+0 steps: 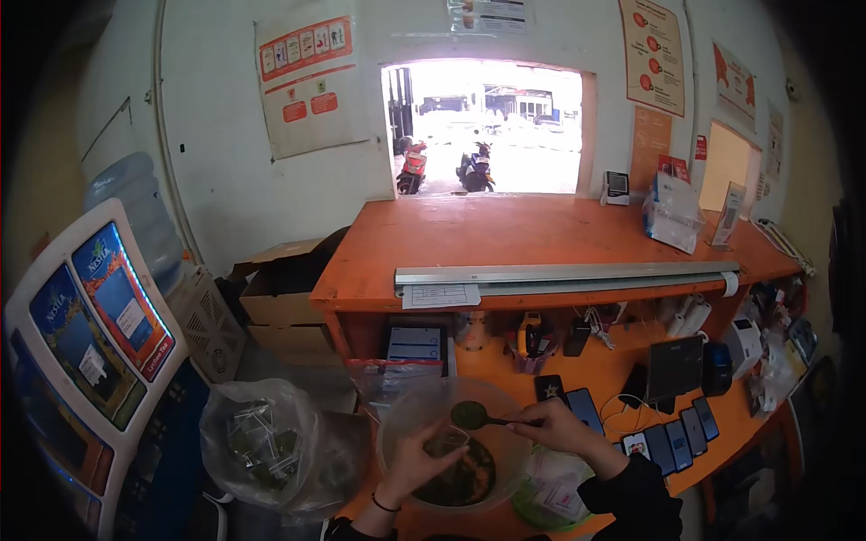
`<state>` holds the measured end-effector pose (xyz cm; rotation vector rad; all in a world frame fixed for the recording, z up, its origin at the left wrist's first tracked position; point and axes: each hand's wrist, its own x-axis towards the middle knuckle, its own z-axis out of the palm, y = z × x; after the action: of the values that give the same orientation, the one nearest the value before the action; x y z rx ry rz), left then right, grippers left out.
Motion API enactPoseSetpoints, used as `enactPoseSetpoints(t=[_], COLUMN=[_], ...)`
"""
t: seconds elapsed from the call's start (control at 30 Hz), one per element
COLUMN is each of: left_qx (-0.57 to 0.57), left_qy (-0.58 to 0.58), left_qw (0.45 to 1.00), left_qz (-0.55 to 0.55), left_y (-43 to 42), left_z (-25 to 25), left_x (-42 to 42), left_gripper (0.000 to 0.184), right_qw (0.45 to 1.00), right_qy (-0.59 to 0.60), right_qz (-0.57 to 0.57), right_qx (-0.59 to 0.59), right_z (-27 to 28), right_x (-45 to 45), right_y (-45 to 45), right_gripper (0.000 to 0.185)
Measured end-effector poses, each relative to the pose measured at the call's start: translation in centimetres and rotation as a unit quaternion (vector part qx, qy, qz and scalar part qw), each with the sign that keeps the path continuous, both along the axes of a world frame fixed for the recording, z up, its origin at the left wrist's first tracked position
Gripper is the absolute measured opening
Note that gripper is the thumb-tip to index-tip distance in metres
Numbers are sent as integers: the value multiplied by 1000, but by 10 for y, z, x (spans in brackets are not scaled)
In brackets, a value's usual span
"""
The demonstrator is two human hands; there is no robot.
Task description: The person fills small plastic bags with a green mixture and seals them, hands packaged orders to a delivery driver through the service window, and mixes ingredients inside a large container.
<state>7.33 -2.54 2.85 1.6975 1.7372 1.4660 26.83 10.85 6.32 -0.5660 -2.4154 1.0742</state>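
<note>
My right hand point(550, 428) is closed around the dark handle of a spoon point(469, 415), its bowl heaped with something dark green. Below it, my left hand point(413, 464) grips a small clear plastic bag point(448, 440), whose mouth lies just under the spoon. Both are over a large translucent bowl point(406, 404) with a dark green and brown mix point(469, 478) at the bottom. Left of the bowl, a big clear plastic sack point(225, 406) contains many small packets point(266, 442) with green contents. A green lid or plate point(532, 514) carries clear plastic packaging point(557, 491) near my right wrist.
Several phones point(681, 442) and a dark tablet-like screen point(675, 368) stand or lie on the orange desk to the right. Ahead rises an orange counter point(514, 234) with a metal strip point(568, 275) on its edge. A drink dispenser point(99, 334) is at left.
</note>
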Motion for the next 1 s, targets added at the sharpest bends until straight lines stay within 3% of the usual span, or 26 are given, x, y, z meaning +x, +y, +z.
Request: enactPoseSetpoints(t=[0.17, 0.27, 0.4, 0.47, 0.57, 0.67, 0.7, 0.77, 0.8, 0.9, 1.0], left_qx=[-45, -30, 13, 20, 36, 56, 64, 111, 133, 135, 118], left_qy=[-110, -151, -177, -110, 1, 56, 64, 114, 138, 197, -142], left_qw=[991, 985, 983, 994, 998, 994, 992, 981, 973, 960, 980], left_qz=[-68, -81, -43, -3, 46, 79, 90, 115, 127, 146, 78], left_y=[2, 4, -3, -4, -8, -12, -11, -8, -8, -12, -16], left_z=[-6, -12, -6, -14, 0, 7, 7, 4, 3, 11, 15], left_x=[1, 0, 4, -4, -3, 5, 8, 12, 13, 17, 18], left_gripper=[46, 47, 51, 55, 60, 61, 61, 62, 62, 62, 53], right_qw=[982, 980, 997, 998, 954, 895, 912, 993, 998, 994, 963], right_qy=[-43, -32, -25, -37, -228, -244, -171, -42, 24, -22, 96], right_qz=[23, 32, 5, -8, 19, 81, 42, 48, 48, 108, 102], right_qx=[181, 196, 70, 45, 195, 364, 370, 97, -45, -16, -231], right_z=[8, 7, 18, 14, -7, -36, -30, 3, 12, -3, 0], right_x=[0, 0, 6, 10, 5, -14, -20, -32, -35, -36, -33], right_y=[-9, -11, -10, -5, -5, -4, -10, -34, -41, -38, -26], right_gripper=[17, 22, 18, 18, 18, 18, 17, 16, 16, 17, 16])
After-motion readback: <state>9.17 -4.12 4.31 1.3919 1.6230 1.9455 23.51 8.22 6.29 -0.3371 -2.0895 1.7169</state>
